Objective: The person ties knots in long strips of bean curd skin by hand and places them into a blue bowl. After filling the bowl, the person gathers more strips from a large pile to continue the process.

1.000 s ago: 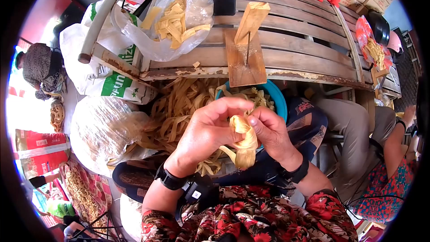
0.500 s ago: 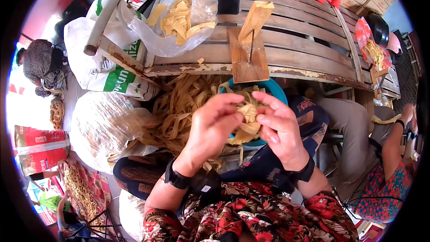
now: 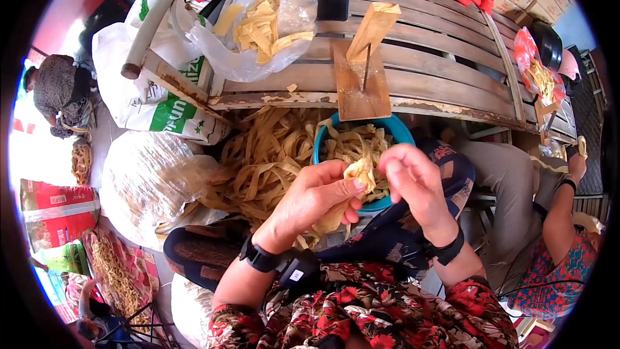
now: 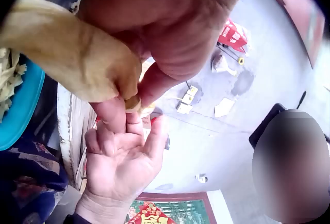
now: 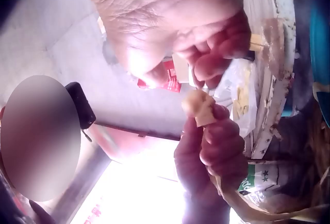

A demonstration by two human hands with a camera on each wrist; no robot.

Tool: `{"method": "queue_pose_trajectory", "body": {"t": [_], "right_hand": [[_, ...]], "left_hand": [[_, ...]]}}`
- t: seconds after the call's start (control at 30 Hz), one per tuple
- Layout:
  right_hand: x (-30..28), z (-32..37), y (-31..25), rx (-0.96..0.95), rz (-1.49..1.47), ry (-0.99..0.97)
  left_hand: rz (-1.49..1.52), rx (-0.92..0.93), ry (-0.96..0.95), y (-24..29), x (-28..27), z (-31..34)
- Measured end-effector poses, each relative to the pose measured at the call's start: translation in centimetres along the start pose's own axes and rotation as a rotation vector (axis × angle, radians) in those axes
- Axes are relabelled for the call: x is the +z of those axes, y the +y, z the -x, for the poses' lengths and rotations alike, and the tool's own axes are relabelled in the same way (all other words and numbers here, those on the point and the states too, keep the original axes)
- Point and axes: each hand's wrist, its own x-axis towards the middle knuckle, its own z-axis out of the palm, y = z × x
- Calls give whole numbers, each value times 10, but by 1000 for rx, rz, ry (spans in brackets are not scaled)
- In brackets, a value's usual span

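The left hand point(image 3: 310, 204) pinches a knotted strip point(image 3: 360, 173) between thumb and fingers, over the near rim of the blue bowl point(image 3: 398, 132). The right hand point(image 3: 416, 184) sits just beside the knot, fingers loosely curled and holding nothing. Loose strips point(image 3: 258, 155) heap left of the bowl, and the table point(image 3: 439, 78) lies beyond it.

Red floral sleeves point(image 3: 349, 310) — black wrist straps point(image 3: 259, 258)
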Motion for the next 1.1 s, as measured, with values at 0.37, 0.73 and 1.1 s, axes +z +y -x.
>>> {"method": "queue_pose_trajectory", "body": {"t": [0.37,0.73,1.1], "right_hand": [[-8,13,-23,175,-105,-134],[-33,-40,-13,95,495,-458],[-65,-123,24,-111,664,199]], "left_hand": [[-314,258,223,9,-25,16],[-777,492,196,21,-20,-20],[-814,366,527,48,-48,-130]]}}
